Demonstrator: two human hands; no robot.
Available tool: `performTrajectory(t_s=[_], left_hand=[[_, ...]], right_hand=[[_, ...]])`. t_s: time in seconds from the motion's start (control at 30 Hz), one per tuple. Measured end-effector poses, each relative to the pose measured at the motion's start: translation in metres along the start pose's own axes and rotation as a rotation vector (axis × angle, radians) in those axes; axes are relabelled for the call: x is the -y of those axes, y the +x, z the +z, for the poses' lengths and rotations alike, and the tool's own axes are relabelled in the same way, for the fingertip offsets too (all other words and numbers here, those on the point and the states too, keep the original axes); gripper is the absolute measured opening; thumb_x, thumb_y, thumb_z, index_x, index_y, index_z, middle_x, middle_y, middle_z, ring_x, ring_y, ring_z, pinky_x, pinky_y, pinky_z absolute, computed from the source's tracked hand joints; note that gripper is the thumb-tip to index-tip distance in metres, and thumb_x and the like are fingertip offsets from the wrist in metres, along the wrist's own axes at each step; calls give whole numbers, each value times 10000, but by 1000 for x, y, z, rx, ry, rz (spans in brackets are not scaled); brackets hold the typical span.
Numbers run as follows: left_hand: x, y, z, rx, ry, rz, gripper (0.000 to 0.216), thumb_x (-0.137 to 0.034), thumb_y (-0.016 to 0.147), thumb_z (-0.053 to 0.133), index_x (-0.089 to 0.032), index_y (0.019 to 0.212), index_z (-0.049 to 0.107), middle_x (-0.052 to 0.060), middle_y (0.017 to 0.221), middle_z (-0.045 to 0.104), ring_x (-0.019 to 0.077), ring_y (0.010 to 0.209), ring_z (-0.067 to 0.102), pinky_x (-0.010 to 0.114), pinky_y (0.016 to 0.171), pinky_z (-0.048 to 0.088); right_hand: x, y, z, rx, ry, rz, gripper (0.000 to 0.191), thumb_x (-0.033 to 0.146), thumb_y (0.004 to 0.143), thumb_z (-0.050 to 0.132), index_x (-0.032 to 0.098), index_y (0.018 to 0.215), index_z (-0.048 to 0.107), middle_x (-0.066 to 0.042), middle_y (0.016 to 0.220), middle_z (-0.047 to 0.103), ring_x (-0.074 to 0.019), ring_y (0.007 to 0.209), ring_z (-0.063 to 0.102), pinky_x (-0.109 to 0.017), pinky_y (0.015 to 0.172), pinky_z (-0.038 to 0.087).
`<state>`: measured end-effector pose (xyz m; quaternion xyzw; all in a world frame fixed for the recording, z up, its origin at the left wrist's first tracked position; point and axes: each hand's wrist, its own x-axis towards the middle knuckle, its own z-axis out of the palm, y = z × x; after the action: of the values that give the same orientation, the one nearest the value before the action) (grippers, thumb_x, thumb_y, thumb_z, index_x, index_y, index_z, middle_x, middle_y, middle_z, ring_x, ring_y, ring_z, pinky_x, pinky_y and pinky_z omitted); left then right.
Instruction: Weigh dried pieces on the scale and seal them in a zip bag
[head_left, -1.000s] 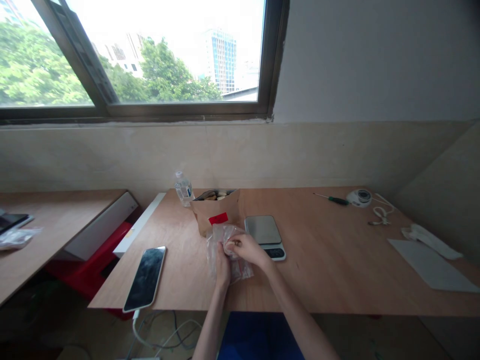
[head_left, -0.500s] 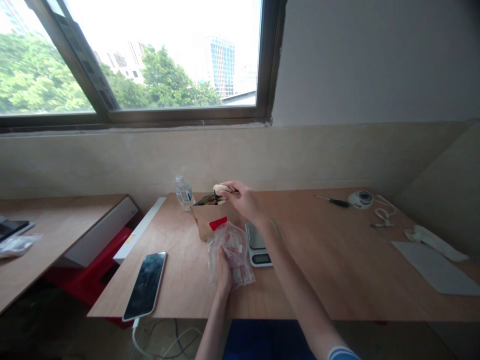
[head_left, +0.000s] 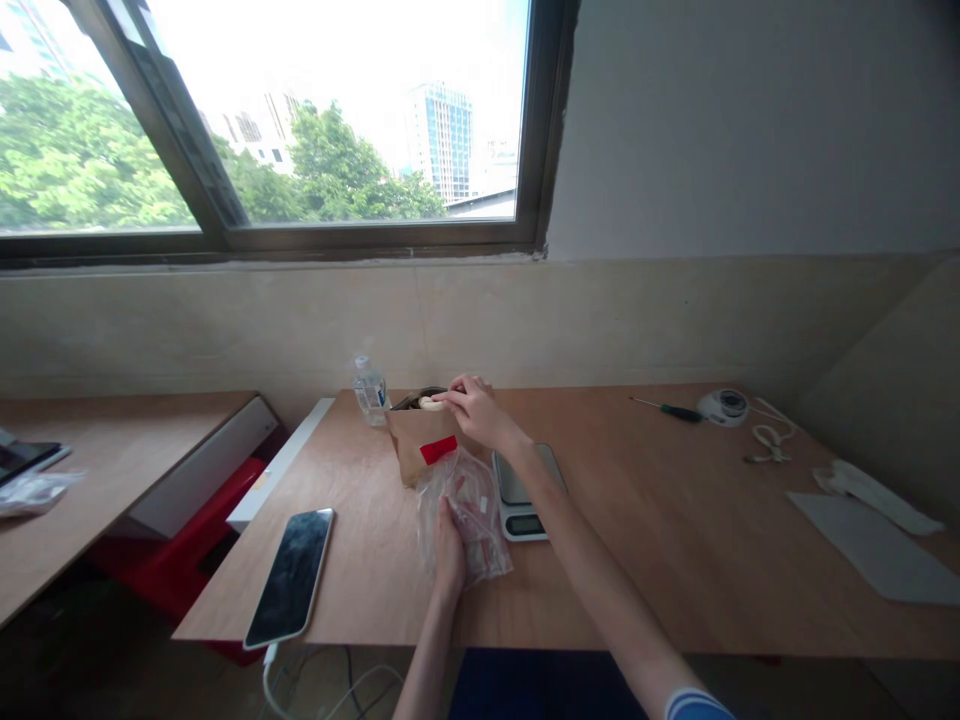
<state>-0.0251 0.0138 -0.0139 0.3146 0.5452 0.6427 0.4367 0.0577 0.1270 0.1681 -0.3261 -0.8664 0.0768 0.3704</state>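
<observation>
A paper bag point(head_left: 411, 437) stands open, with the left hand point(head_left: 450, 555) on a clear plastic bag point(head_left: 484, 512) and the right hand point(head_left: 478, 412) at the paper bag's mouth.
From the left, a phone point(head_left: 290, 578) lies on the wooden table point(head_left: 675, 560), a white cable point(head_left: 268, 680) at its near end; a bottle point(head_left: 370, 395) stands upright just beside the paper bag. A pale piece point(head_left: 430, 404) sits at the paper bag's opening, touched by the right fingertips; whether they pinch it, I cannot tell. Just in front, the left hand is clamped on the plastic bag, thumb on top. A scale point(head_left: 534, 478) lies partly under the right forearm. Well apart follow a screwdriver point(head_left: 681, 413), a dome camera point(head_left: 724, 406) and a pale sheet point(head_left: 877, 550).
</observation>
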Motion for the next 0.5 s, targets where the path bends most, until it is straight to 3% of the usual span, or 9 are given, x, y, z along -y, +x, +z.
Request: performTrajectory(t_s=[0.1, 0.27, 0.37, 0.5], left_hand=[[0, 1, -1, 13, -16, -62, 634, -582, 871, 273, -121, 1131, 621, 90, 819, 702, 219, 772, 662, 376, 755, 523], [0, 1, -2, 12, -9, -76, 635, -608, 851, 302, -105, 982, 666, 98, 798, 698, 231, 748, 658, 389, 742, 518], [-2, 0, 0, 11, -34, -71, 629, -607, 853, 302, -113, 1036, 646, 94, 818, 700, 234, 772, 660, 394, 752, 516], [-6, -2, 1, 3, -32, -45, 616, -593, 860, 299, -117, 1023, 654, 95, 824, 699, 224, 784, 654, 389, 789, 504]], right_hand=[[-4, 1, -1, 33, -18, -32, 264, 198, 938, 402, 187, 1055, 638, -60, 960, 621, -165, 940, 518, -312, 895, 346], [-4, -3, -1, 77, -195, -69, 330, 292, 946, 387, 169, 842, 675, -76, 889, 615, -193, 914, 506, -337, 880, 338], [1, -7, -1, -25, -230, -72, 334, 325, 949, 371, 188, 927, 675, -88, 973, 590, -207, 959, 482, -349, 882, 334], [11, -22, -5, -243, -74, 19, 318, 295, 951, 337, 197, 1036, 628, -85, 990, 583, -194, 950, 501, -334, 893, 356]])
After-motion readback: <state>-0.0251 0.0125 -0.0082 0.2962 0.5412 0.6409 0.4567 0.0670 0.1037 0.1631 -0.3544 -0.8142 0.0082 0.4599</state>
